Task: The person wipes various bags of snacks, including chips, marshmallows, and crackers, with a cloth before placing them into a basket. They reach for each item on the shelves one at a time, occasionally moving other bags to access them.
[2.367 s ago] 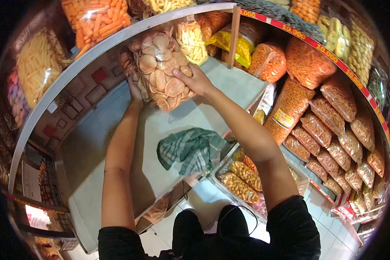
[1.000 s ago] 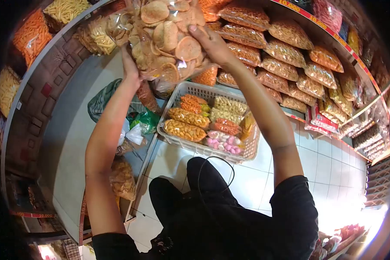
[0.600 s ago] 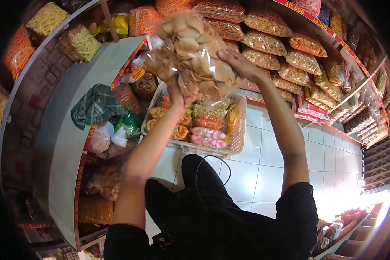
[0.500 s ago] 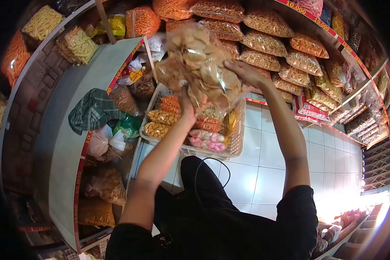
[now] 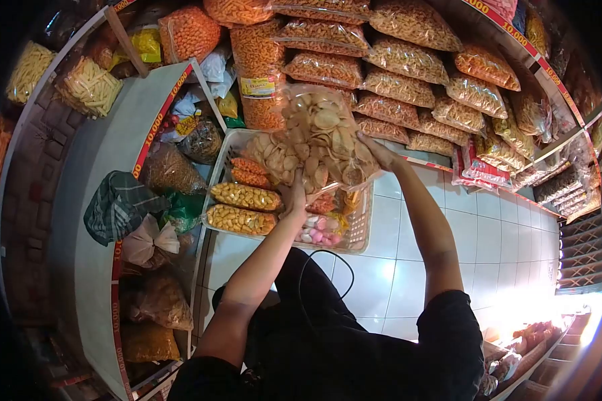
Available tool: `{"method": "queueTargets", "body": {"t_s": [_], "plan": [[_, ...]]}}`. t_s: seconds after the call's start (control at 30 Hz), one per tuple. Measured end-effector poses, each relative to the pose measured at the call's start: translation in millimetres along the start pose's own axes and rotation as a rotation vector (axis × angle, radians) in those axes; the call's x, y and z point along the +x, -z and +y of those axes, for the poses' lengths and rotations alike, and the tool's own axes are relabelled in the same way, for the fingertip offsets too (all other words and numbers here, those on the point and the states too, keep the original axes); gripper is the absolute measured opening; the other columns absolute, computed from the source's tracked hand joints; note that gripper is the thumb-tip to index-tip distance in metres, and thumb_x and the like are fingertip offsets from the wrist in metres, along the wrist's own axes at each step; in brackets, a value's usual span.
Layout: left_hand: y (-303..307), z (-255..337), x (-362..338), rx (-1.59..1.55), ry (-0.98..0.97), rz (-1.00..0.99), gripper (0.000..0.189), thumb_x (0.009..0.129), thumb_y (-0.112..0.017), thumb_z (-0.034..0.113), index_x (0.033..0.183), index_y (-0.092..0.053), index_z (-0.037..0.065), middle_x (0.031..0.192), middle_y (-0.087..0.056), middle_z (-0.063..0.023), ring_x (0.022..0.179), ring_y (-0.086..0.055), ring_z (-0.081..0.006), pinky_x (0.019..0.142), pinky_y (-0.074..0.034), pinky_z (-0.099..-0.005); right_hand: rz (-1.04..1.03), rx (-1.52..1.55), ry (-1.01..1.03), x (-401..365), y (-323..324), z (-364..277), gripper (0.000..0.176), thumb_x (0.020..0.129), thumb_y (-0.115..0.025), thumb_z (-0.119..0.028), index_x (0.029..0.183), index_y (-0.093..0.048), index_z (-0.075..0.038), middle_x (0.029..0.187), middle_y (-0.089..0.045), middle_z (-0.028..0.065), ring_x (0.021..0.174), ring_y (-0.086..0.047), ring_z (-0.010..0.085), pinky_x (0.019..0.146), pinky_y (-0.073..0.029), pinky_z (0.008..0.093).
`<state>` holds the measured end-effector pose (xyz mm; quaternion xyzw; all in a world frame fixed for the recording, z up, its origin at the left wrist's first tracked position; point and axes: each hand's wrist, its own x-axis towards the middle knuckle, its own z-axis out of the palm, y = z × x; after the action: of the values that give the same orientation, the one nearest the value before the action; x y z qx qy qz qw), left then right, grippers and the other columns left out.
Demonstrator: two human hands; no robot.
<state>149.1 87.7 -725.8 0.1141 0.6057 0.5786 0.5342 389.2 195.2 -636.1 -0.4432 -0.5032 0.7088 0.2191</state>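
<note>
Snack-packed shelves (image 5: 504, 23) fill the upper frame; at centre, over the basket (image 5: 361, 230), the bulky cracker bag (image 5: 318, 140) takes two supports: left hand (image 5: 295, 197) fingers clamped beneath, right hand (image 5: 379, 152) fingers clamped on its side

From where I stand, the widest open way is the white tiled floor (image 5: 475, 234), bare to the right of the white plastic mesh basket (image 5: 362, 227). The basket itself is crammed. Long clear packets of yellow nuts (image 5: 244, 197) fill its left side and a packet of pink sweets (image 5: 318, 232) its front. Over its back half hangs the big clear bag of round pale crackers (image 5: 318, 137), gripped by the left hand (image 5: 295, 197) underneath and the right hand (image 5: 379, 152) at its side, so entry from above is blocked there. Behind, stacked clear bags of orange-brown snacks (image 5: 394, 83) wall off the rack. The grey shelf top (image 5: 93, 140) lies bare beyond the green checked cloth (image 5: 117, 204).
</note>
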Motion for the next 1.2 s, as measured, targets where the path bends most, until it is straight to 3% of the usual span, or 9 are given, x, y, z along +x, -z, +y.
{"method": "queueTargets", "body": {"t_s": [0.27,0.4,0.47,0.53,0.57,0.67,0.8,1.07,1.2], "plan": [[24,18,34,0.271,-0.126,-0.151,0.091,0.085,-0.077,0.034,0.151,-0.026,-0.002,0.152,-0.040,-0.0208,0.137,-0.043,-0.0319,0.113,-0.034,-0.0384,0.008,0.427,0.044,14,-6,89,0.090,0.090,-0.049,-0.075,0.152,-0.039,-0.011,0.149,-0.049,0.0106,0.133,-0.051,0.0239,0.111,-0.043,0.0408],[15,67,10,0.437,0.067,-0.140,0.088,0.082,-0.078,0.032,0.148,-0.032,-0.003,0.144,-0.048,-0.0219,0.129,-0.052,-0.0300,0.102,-0.045,-0.0400,0.071,0.517,0.071,6,-26,107,0.094,0.090,-0.043,-0.079,0.157,-0.030,-0.015,0.157,-0.039,0.0073,0.139,-0.044,0.0259,0.115,-0.038,0.0456],[19,71,26,0.500,-0.034,-0.253,0.082,0.083,-0.075,0.037,0.147,-0.036,0.002,0.139,-0.053,-0.0184,0.119,-0.059,-0.0302,0.093,-0.050,-0.0459,0.088,0.603,0.056,13,-29,128,0.097,0.088,-0.044,-0.080,0.157,-0.029,-0.015,0.156,-0.042,0.0064,0.139,-0.045,0.0258,0.116,-0.036,0.0443],[20,89,25,0.639,-0.014,-0.370,0.087,0.086,-0.071,0.046,0.152,-0.028,0.010,0.143,-0.051,-0.0149,0.119,-0.060,-0.0300,0.096,-0.048,-0.0491,0.039,0.655,0.037,5,-44,132,0.096,0.088,-0.041,-0.082,0.158,-0.030,-0.017,0.156,-0.041,0.0065,0.140,-0.043,0.0256,0.116,-0.035,0.0464],[15,97,16,0.611,0.034,-0.295,0.074,0.083,-0.074,0.032,0.142,-0.043,0.000,0.131,-0.060,-0.0148,0.107,-0.065,-0.0290,0.082,-0.055,-0.0450,0.048,0.674,0.007,0,-52,132,0.095,0.088,-0.040,-0.082,0.157,-0.030,-0.017,0.157,-0.041,0.0067,0.140,-0.043,0.0259,0.116,-0.035,0.0469],[6,113,2,0.759,0.051,-0.212,0.075,0.084,-0.073,0.032,0.144,-0.041,-0.001,0.133,-0.060,-0.0157,0.113,-0.063,-0.0282,0.089,-0.054,-0.0418,0.049,0.715,0.004,-2,-65,138,0.098,0.087,-0.038,-0.085,0.157,-0.031,-0.017,0.157,-0.040,0.0079,0.140,-0.043,0.0293,0.116,-0.035,0.0482],[0,118,9,0.869,-0.007,-0.336,0.076,0.086,-0.071,0.034,0.147,-0.040,0.001,0.136,-0.058,-0.0169,0.121,-0.059,-0.0290,0.098,-0.050,-0.0386,0.067,0.784,0.034,-3,-68,149,0.100,0.085,-0.037,-0.087,0.157,-0.031,-0.017,0.156,-0.041,0.0090,0.140,-0.043,0.0313,0.115,-0.036,0.0488],[0,108,35,0.933,0.191,-0.314,0.075,0.086,-0.072,0.034,0.147,-0.041,0.003,0.140,-0.056,-0.0178,0.127,-0.056,-0.0290,0.101,-0.048,-0.0377,0.039,0.879,0.040,5,-59,178,0.099,0.085,-0.039,-0.085,0.156,-0.034,-0.016,0.154,-0.043,0.0094,0.137,-0.045,0.0313,0.114,-0.036,0.0485],[7,110,26,0.918,0.023,-0.353,0.082,0.084,-0.074,0.034,0.151,-0.034,0.009,0.146,-0.050,-0.0176,0.127,-0.055,-0.0347,0.096,-0.052,-0.0487,0.030,0.934,0.043,8,-55,187,0.098,0.085,-0.041,-0.083,0.155,-0.036,-0.015,0.153,-0.046,0.0096,0.137,-0.046,0.0309,0.115,-0.035,0.0478]]}}
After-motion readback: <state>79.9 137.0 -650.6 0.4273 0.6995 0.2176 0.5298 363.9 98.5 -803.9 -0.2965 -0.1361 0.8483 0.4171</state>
